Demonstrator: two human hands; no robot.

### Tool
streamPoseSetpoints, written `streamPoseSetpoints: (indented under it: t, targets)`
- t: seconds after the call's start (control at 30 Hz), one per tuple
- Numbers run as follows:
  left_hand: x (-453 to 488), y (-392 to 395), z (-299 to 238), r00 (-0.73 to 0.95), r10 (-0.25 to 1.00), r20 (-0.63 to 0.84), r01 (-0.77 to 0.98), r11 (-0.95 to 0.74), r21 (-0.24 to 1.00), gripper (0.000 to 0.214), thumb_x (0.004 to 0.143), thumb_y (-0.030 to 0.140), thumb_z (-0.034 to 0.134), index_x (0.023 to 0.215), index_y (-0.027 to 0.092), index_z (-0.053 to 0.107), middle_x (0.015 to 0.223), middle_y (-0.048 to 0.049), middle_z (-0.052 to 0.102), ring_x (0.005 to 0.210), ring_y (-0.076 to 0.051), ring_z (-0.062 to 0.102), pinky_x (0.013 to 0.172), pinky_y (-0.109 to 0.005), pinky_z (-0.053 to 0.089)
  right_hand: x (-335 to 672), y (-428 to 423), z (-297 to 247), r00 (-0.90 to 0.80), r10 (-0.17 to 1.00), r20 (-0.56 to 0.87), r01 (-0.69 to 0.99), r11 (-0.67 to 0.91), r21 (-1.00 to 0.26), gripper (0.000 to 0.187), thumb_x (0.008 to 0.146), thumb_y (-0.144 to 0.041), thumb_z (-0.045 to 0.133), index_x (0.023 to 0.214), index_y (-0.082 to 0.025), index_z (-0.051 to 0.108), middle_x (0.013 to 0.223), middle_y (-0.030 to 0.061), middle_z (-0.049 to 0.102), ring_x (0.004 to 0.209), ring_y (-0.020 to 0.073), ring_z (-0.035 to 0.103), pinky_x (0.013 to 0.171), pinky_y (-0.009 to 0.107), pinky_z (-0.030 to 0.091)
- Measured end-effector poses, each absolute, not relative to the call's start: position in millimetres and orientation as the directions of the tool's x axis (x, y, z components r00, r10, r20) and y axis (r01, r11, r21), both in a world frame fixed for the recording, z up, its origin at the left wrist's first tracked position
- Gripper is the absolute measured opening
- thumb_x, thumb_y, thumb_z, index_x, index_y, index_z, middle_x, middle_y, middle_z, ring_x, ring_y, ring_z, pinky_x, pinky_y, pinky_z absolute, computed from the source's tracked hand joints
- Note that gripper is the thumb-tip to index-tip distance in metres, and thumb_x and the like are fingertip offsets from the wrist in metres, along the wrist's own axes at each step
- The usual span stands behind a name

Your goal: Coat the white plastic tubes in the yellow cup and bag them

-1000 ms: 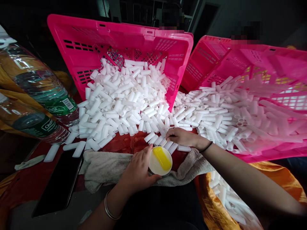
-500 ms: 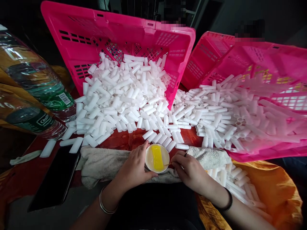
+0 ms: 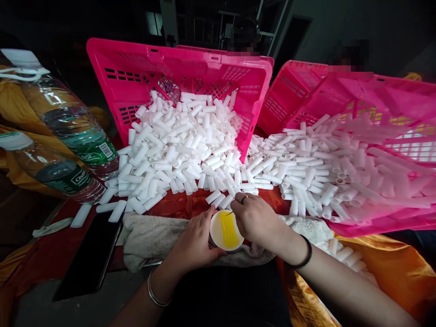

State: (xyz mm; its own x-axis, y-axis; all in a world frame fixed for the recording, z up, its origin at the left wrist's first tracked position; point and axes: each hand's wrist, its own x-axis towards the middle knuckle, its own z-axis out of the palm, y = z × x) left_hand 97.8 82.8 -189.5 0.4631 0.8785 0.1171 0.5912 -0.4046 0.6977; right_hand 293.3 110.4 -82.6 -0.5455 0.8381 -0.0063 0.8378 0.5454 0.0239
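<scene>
My left hand (image 3: 195,238) is closed around the side of a small round white dish (image 3: 216,224), thumb at its near rim. A broad band of bright yellow (image 3: 230,231), looking wet and smooth, crosses the inside of the dish. My right hand (image 3: 256,219) is bent over the dish's right rim, fingers pinched on a thin stick (image 3: 229,213). The stick's tip is at the upper part of the yellow band; most of the stick is hidden by the fingers. Below the hands lies a rolled grey towel (image 3: 153,234).
White tubes (image 3: 184,141) spill from a tipped pink crate (image 3: 129,68) and a second pink crate (image 3: 296,77) on the red table surface (image 3: 177,202). At left are two water bottles (image 3: 98,150) and a black phone (image 3: 86,256). Orange cloth (image 3: 395,268) hangs at right.
My right hand has moved up and left over the dish, taking the stick from the right rim to the band's upper part. The yellow band's outline has become curved. The view has shifted.
</scene>
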Motion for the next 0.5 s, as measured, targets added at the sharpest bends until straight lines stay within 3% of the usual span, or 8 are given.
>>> streamPoseSetpoints:
  t: [0.13, 0.27, 0.37, 0.43, 0.5]
  targets:
    - [98, 81, -193, 0.466, 0.874, 0.137, 0.588, -0.422, 0.69, 0.115, 0.065, 0.042, 0.087, 0.155, 0.024, 0.018, 0.152, -0.0205, 0.042, 0.137, -0.04, 0.045, 0.113, -0.062, 0.037, 279, 108, -87, -0.593, 0.802, -0.074, 0.802, 0.596, 0.034, 0.021, 0.086, -0.006, 0.052, 0.096, -0.011, 0.069, 0.089, 0.0152, 0.067, 0.081, 0.0254, 0.063, 0.068, 0.034, 0.044]
    - [89, 83, -190, 0.476, 0.868, 0.142, 0.593, -0.435, 0.677, 0.117, 0.062, 0.05, 0.088, 0.155, 0.023, 0.021, 0.154, -0.0212, 0.04, 0.141, -0.042, 0.04, 0.112, -0.062, 0.039, 288, 113, -81, -0.568, 0.817, -0.096, 0.823, 0.565, -0.061, 0.017, 0.094, -0.019, 0.055, 0.102, -0.013, 0.069, 0.097, 0.0144, 0.069, 0.086, 0.0256, 0.066, 0.073, 0.034, 0.048]
    - [80, 103, -178, 0.37, 0.904, 0.214, 0.622, -0.412, 0.666, 0.083, 0.085, 0.051, 0.068, 0.151, 0.021, 0.029, 0.151, -0.0205, 0.043, 0.14, -0.038, 0.043, 0.108, -0.056, 0.046, 322, 134, -71, -0.3, 0.949, -0.097, 0.954, 0.296, -0.055, 0.023, 0.1, -0.029, 0.05, 0.106, -0.016, 0.067, 0.098, 0.0136, 0.07, 0.086, 0.0243, 0.069, 0.072, 0.032, 0.049]
    - [81, 127, -166, 0.266, 0.927, 0.265, 0.66, -0.375, 0.651, 0.049, 0.097, 0.037, 0.05, 0.14, 0.017, 0.041, 0.137, -0.0182, 0.057, 0.129, -0.031, 0.055, 0.104, -0.05, 0.049, 349, 155, -72, -0.083, 0.992, -0.096, 0.995, 0.088, 0.045, 0.025, 0.099, -0.016, 0.044, 0.104, -0.012, 0.068, 0.095, 0.0178, 0.071, 0.087, 0.0269, 0.07, 0.072, 0.033, 0.05]
    - [89, 153, -155, 0.283, 0.932, 0.226, 0.724, -0.362, 0.587, 0.03, 0.097, 0.028, 0.047, 0.124, 0.017, 0.053, 0.122, -0.015, 0.066, 0.115, -0.027, 0.063, 0.096, -0.044, 0.053, 370, 175, -82, 0.004, 0.995, -0.103, 0.995, 0.006, 0.099, 0.027, 0.091, -0.003, 0.045, 0.1, -0.008, 0.07, 0.094, 0.0216, 0.071, 0.088, 0.0294, 0.071, 0.073, 0.034, 0.05]
